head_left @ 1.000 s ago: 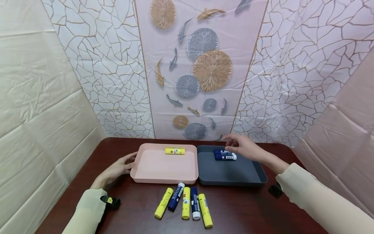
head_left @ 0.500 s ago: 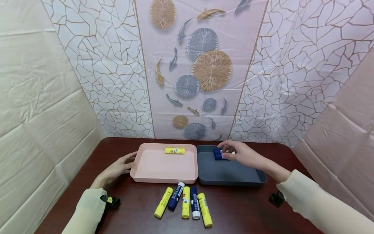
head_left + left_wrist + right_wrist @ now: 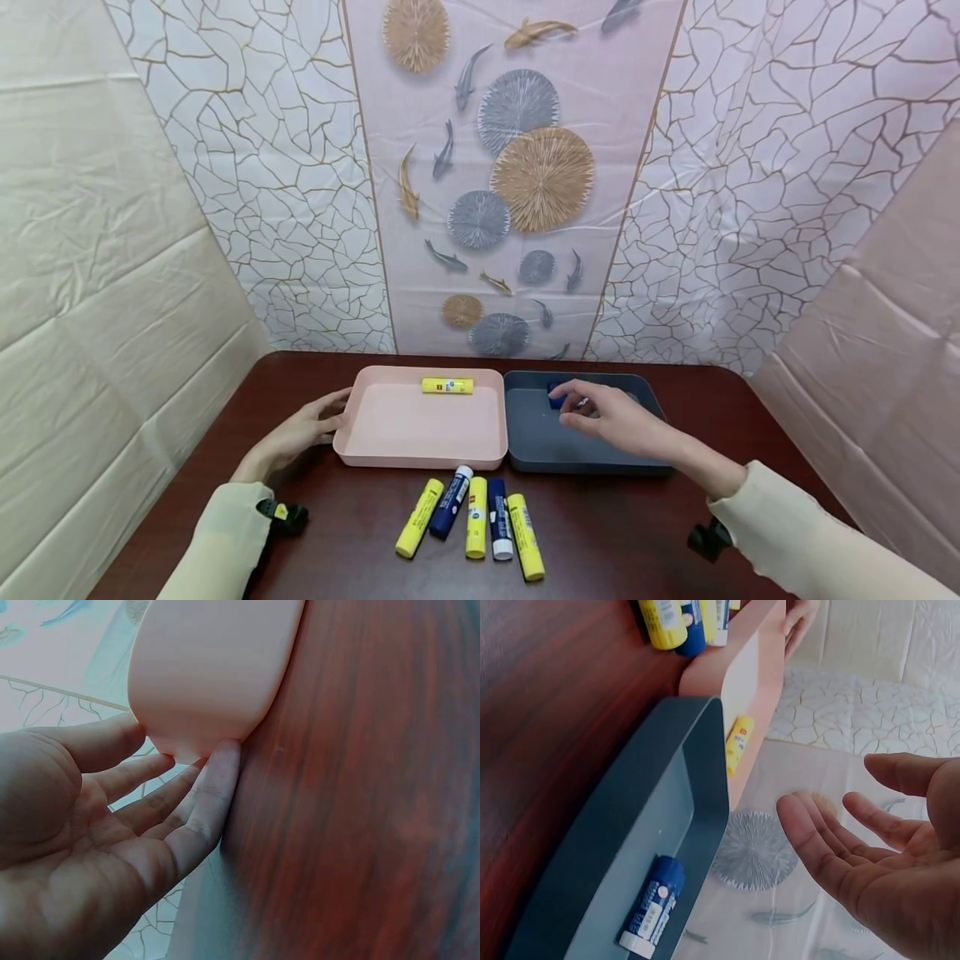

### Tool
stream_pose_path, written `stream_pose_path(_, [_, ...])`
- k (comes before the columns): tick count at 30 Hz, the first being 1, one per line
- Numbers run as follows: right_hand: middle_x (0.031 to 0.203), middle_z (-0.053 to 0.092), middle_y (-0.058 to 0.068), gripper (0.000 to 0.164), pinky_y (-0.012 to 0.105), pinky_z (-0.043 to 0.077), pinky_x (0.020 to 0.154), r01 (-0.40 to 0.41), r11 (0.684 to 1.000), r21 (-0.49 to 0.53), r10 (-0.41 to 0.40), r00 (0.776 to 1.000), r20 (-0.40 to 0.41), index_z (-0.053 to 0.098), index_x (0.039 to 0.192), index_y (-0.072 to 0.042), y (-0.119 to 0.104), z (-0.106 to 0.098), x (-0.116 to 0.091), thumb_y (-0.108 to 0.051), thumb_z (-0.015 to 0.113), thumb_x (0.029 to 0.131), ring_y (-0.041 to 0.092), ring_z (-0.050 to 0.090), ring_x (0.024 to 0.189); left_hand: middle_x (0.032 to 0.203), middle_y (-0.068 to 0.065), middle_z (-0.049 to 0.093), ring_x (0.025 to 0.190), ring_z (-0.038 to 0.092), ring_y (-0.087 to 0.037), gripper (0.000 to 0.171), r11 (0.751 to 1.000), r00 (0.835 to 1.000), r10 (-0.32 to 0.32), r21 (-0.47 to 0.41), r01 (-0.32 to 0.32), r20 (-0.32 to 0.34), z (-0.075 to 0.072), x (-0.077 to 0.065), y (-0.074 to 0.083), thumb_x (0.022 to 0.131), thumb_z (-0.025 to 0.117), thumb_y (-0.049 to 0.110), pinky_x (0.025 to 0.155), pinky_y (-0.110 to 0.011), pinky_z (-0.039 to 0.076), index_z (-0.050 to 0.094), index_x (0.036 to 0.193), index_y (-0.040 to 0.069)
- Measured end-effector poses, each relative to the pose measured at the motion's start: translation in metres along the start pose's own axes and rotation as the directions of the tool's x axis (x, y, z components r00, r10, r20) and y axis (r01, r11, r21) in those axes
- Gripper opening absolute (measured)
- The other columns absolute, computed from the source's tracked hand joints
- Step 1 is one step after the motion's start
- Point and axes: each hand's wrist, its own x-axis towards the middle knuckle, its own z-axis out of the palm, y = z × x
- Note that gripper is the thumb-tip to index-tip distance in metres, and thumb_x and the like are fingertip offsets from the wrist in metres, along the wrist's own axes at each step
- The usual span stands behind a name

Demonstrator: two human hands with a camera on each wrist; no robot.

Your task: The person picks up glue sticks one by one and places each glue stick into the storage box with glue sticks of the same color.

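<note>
Over a reddish-brown wooden table (image 3: 352, 542), we are holding our left hand (image 3: 303, 429) against the left end of a shallow, pale pink rectangular tray (image 3: 420, 429). Its fingers are spreading wide and nearly straight, and the tips are touching the tray's outer wall. Near the back of this tray, a yellow cylindrical plastic tube (image 3: 447, 386) is lying on its side.

Just to the right, a shallow, dark blue-grey rectangular tray (image 3: 577, 446) is sitting beside the pink one. Above it we are holding our right hand (image 3: 611, 421), palm turned down, fingers loosely bent and thumb standing apart, leaving a fairly wide gap. Beneath, a dark blue cylindrical tube with a white cap (image 3: 652, 907) is lying on the tray floor; in the head view our hand is partly hiding it, so we cannot tell how many are lying there.

On the table in front of the trays, five more tubes are lying in a loose fan. From left to right we are seeing a yellow tube (image 3: 419, 518), a dark blue tube with its white cap pointing away (image 3: 452, 504), a second yellow tube (image 3: 476, 518), a dark blue tube with its white cap pointing toward us (image 3: 499, 517) and a third yellow tube (image 3: 526, 537). Behind the table, a pale cloth patterned with fish and round discs (image 3: 480, 283) is hanging.
</note>
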Motion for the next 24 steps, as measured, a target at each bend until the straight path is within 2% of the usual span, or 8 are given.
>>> stream_pose_path(7, [0.114,0.065,0.008,0.037,0.043,0.059,0.072,-0.019,0.998,0.056,0.017,0.999,0.036,0.058,0.141,-0.008,-0.002,0.014,-0.008,-0.021,0.062,0.107,0.026,0.066,0.095,0.157,-0.03,0.034,0.133,0.052,-0.04,0.066,1.0,1.0,0.0,0.004,0.0,0.001,0.0,0.001,0.0,0.11,0.052,0.017,0.105,-0.049,0.051,0.019,0.165,0.002])
stream_pose_path(12, [0.118,0.065,0.011,0.037,0.037,0.059,0.07,-0.038,0.992,0.116,0.029,0.996,0.079,0.058,0.141,-0.008,-0.003,0.026,-0.013,-0.02,0.062,0.106,0.035,0.066,0.099,0.157,-0.03,0.034,0.132,0.053,-0.039,0.066,1.0,1.0,-0.007,0.014,0.007,-0.004,0.001,0.002,0.0,0.11,0.052,0.018,0.105,-0.049,0.051,0.019,0.165,0.002])
stream_pose_path(15, [0.119,0.065,0.01,0.037,0.034,0.059,0.069,-0.044,0.989,0.145,0.03,0.995,0.094,0.059,0.141,-0.008,-0.002,0.033,-0.015,-0.022,0.063,0.106,0.033,0.066,0.098,0.157,-0.028,0.036,0.132,0.053,-0.038,0.065,1.0,1.0,-0.021,0.013,0.021,-0.014,0.001,0.002,-0.001,0.111,0.052,0.018,0.104,-0.048,0.051,0.021,0.166,0.005])
stream_pose_path(19, [0.121,0.064,0.014,0.038,0.039,0.06,0.073,-0.059,0.982,0.177,0.038,0.992,0.119,0.059,0.14,-0.008,0.0,0.042,-0.015,-0.025,0.063,0.106,0.028,0.066,0.097,0.157,-0.026,0.036,0.133,0.053,-0.037,0.064,1.0,1.0,-0.026,0.015,0.026,-0.016,0.001,0.001,-0.001,0.111,0.052,0.018,0.104,-0.047,0.052,0.021,0.166,0.006])
stream_pose_path(24, [0.123,0.064,0.019,0.038,0.048,0.06,0.077,-0.078,0.974,0.213,0.046,0.987,0.153,0.059,0.14,-0.005,0.003,0.051,-0.016,-0.022,0.064,0.106,0.035,0.066,0.099,0.157,-0.029,0.034,0.133,0.051,-0.039,0.064,1.0,1.0,0.001,0.022,-0.001,0.002,0.001,0.0,-0.001,0.111,0.051,0.017,0.104,-0.049,0.051,0.02,0.166,0.003])
